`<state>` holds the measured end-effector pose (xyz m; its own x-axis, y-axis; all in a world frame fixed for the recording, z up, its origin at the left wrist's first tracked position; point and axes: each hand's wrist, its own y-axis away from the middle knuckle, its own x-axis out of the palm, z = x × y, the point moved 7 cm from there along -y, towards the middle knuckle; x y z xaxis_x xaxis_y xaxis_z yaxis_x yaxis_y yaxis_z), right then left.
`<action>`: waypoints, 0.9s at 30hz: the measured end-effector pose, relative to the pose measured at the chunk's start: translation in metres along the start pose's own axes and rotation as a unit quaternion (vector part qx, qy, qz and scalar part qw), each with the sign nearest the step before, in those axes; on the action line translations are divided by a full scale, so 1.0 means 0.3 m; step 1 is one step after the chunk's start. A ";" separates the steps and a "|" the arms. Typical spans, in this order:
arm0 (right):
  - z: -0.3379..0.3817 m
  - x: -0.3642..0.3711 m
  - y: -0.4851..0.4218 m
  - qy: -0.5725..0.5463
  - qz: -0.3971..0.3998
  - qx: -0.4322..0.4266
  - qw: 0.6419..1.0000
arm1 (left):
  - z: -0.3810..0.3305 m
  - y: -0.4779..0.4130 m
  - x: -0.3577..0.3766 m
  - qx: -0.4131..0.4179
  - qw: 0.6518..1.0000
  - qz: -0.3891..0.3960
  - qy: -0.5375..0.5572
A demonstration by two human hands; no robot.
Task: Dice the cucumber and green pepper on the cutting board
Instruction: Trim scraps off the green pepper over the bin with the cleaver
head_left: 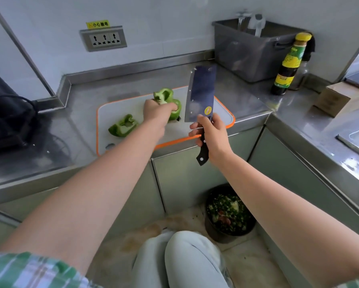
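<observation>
A white cutting board (195, 129) with an orange rim lies on the steel counter. Three green pepper pieces are on it: one hollow piece (123, 126) at the left, one (164, 95) at the back, and one (175, 112) in the middle. My left hand (156, 111) grips the middle piece, fingers tucked into it. My right hand (210, 132) holds a cleaver (200, 94) by its black handle, blade raised upright above the board's right side. No cucumber is in view.
A grey plastic bin (255, 50) stands at the back right, with a dark sauce bottle (289, 65) beside it. A cardboard box (334, 100) and a sink edge (353, 140) lie right. A black appliance (6, 117) sits left. A bucket of scraps (228, 213) is on the floor.
</observation>
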<state>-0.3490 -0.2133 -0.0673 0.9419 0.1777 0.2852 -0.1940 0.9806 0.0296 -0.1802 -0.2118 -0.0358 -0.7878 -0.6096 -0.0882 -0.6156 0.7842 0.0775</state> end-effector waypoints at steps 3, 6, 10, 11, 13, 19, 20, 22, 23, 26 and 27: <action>0.030 -0.090 0.081 0.000 -0.037 -0.052 0.998 | 0.037 0.174 0.138 -0.022 0.996 0.048 0.066; 0.031 -0.213 0.177 0.072 -0.081 -0.094 0.990 | 0.152 0.297 0.246 -0.068 0.994 0.054 0.071; -0.010 -0.389 0.311 0.175 -0.100 -0.088 0.976 | 0.333 0.445 0.377 -0.150 0.977 0.092 0.120; -0.026 -0.430 0.330 0.185 -0.106 -0.083 0.973 | 0.373 0.479 0.398 -0.177 0.970 0.095 0.133; -0.059 -0.504 0.354 0.210 -0.120 -0.077 0.967 | 0.431 0.550 0.432 -0.232 0.951 0.104 0.178; -0.179 -0.655 0.385 0.262 -0.145 -0.045 0.953 | 0.538 0.615 0.430 -0.255 0.948 0.146 0.125; -0.201 -0.668 0.385 0.269 -0.143 -0.037 0.952 | 0.563 0.608 0.420 -0.256 0.949 0.156 0.102; -0.244 -0.690 0.377 0.286 -0.140 -0.019 0.948 | 0.613 0.594 0.403 -0.272 0.944 0.180 0.059; -0.262 -0.697 0.367 0.298 -0.137 -0.011 0.945 | 0.635 0.587 0.395 -0.282 0.939 0.194 0.039; -0.306 -0.707 0.324 0.337 -0.119 0.004 0.934 | 0.674 0.571 0.389 -0.292 0.925 0.243 0.006; -0.316 -0.708 0.308 0.351 -0.113 0.005 0.930 | 0.679 0.571 0.392 -0.295 0.921 0.255 -0.002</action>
<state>-0.5409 -0.1525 -0.2159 0.9054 -0.0188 -0.4242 0.0314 0.9992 0.0228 -0.3739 -0.1256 -0.2351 -0.9784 -0.1779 0.1051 -0.0716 0.7691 0.6351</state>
